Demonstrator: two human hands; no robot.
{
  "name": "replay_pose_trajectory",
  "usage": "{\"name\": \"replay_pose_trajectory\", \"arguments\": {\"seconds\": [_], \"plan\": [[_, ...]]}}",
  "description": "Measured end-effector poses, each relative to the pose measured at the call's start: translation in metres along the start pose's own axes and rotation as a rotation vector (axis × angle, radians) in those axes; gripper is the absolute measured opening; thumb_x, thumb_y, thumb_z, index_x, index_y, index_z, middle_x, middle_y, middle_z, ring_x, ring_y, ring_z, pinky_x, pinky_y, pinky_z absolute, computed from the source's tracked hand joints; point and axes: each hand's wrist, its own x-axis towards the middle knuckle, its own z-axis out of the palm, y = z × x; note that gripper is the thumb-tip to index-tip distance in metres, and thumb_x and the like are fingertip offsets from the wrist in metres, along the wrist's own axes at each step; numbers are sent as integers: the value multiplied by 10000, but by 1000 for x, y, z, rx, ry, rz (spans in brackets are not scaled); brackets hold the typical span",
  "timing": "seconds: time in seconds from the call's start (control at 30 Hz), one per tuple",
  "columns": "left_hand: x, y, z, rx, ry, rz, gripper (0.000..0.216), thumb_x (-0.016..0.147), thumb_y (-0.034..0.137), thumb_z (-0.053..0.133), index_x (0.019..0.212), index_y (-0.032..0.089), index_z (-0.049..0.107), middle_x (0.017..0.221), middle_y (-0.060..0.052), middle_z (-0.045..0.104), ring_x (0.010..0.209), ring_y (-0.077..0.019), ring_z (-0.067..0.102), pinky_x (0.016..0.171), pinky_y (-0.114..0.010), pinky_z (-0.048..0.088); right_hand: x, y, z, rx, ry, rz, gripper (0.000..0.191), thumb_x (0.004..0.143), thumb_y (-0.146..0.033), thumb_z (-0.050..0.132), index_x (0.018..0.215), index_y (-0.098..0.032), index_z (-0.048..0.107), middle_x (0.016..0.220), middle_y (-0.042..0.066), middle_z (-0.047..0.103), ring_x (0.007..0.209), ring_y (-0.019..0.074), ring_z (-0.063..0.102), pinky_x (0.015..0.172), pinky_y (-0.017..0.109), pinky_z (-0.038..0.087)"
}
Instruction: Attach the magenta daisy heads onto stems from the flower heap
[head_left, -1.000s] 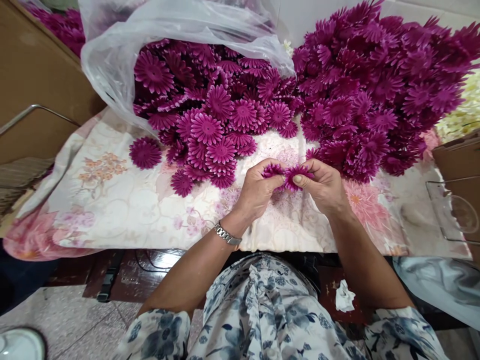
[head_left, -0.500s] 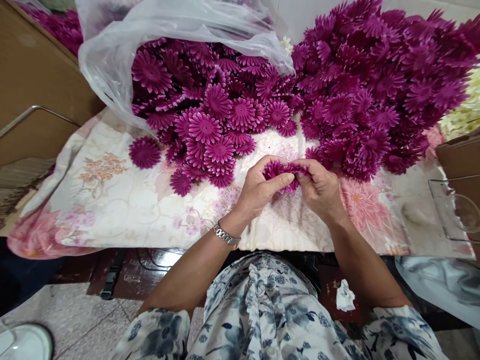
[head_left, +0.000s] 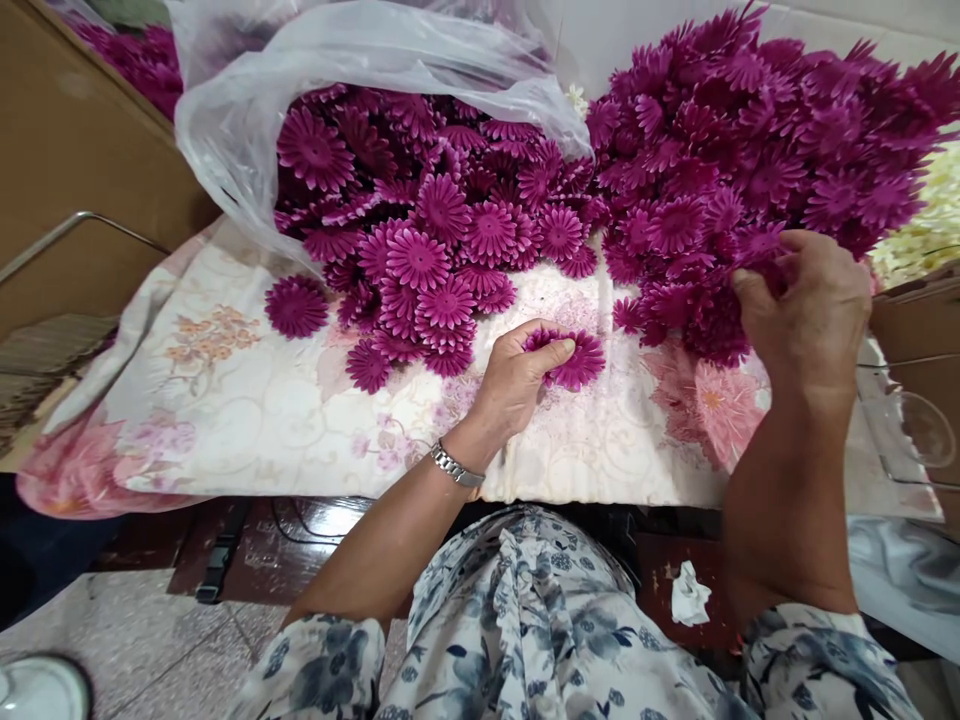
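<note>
My left hand (head_left: 525,365) is closed, with the thumb pressed on a magenta artificial flower head (head_left: 584,362) just above the flowered cloth. More magenta petals show behind the thumb, so it may hold more than one layer. My right hand (head_left: 814,305) is over the front right side of a tall heap of magenta artificial flowers (head_left: 697,215). Its thumb and index finger are apart around some petals; the other fingers are hidden behind the hand. A second pile of flat flower heads (head_left: 442,250) spills towards me from a clear plastic bag (head_left: 232,130).
A single flower head (head_left: 296,306) lies left of the pile on the patterned cloth (head_left: 247,420). Cardboard boxes stand at the left (head_left: 75,180) and right (head_left: 915,330). Cream flowers (head_left: 922,215) sit behind the right box. A crumpled white tissue (head_left: 689,594) lies below the table edge.
My right hand has left the flower head that both hands held and moved right and away from me to the heap. My left hand stays in place, still holding it.
</note>
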Motion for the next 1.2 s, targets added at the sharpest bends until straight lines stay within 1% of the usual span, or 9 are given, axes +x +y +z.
{"name": "replay_pose_trajectory", "arguments": {"seconds": [0.1, 0.23, 0.3, 0.57, 0.77, 0.83, 0.9, 1.0, 1.2], "plan": [[1, -1, 0, 14, 8, 21, 160, 567, 175, 741, 672, 155, 622, 594, 39, 564, 535, -58, 503, 509, -187, 401, 1, 0, 4, -131, 47, -81, 644, 628, -471, 756, 1170, -148, 626, 1054, 163, 658, 994, 302, 567, 868, 490, 394], [2, -3, -1, 31, -1, 76, 149, 572, 189, 738, 656, 153, 621, 604, 39, 561, 545, -52, 491, 511, -180, 389, -16, -25, 13, -79, 89, -204, 238, 803, -337, 588, 928, -160, 685, 895, 94, 685, 877, 229, 571, 840, 396, 409], [3, -4, -2, 34, 1, 90, 146, 575, 190, 737, 652, 152, 618, 620, 37, 563, 555, -51, 494, 519, -180, 389, -20, -30, 17, -111, 28, -201, 200, 836, -290, 532, 862, -168, 689, 863, 91, 684, 855, 213, 556, 816, 363, 402], [-1, 1, 1, 43, 14, 46, 168, 568, 199, 747, 664, 161, 614, 603, 41, 561, 527, -63, 495, 473, -187, 369, -15, 20, 11, -240, 3, -12, 154, 786, -267, 569, 836, -196, 696, 895, 120, 682, 874, 239, 519, 793, 370, 358], [1, 0, 2, 41, 32, 48, 181, 565, 209, 756, 664, 162, 612, 596, 44, 548, 522, -61, 487, 466, -186, 365, -25, -14, -11, 70, 190, -70, 185, 847, -260, 496, 738, -193, 630, 745, 91, 635, 771, 195, 544, 745, 339, 414], [0, -2, 3, 38, 16, 88, 159, 582, 207, 750, 664, 163, 621, 611, 43, 554, 544, -57, 494, 500, -185, 390, -38, -45, -13, 355, 54, -149, 177, 867, -303, 517, 783, -187, 623, 751, 50, 629, 718, 155, 551, 680, 300, 432], [0, -3, 2, 46, -4, 143, 135, 603, 205, 744, 663, 165, 630, 634, 41, 568, 575, -55, 509, 539, -182, 413, -53, -72, -11, 633, -245, -199, 174, 835, -342, 597, 887, -178, 624, 808, 30, 631, 695, 124, 552, 645, 271, 444], [-1, -5, 0, 65, -37, 171, 127, 619, 218, 749, 673, 170, 644, 628, 41, 575, 546, -54, 502, 522, -188, 418, -69, -95, -1, 889, -572, -84, 235, 773, -372, 680, 879, -176, 607, 752, -6, 604, 654, 101, 536, 610, 248, 438], [-5, -2, 0, 68, -123, 149, 195, 618, 290, 780, 715, 161, 671, 665, 12, 624, 579, -74, 547, 534, -199, 442, -75, -91, 8, 1296, -755, 192, 279, 686, -397, 758, 723, -183, 582, 639, -35, 592, 566, 87, 532, 545, 237, 427]]}}
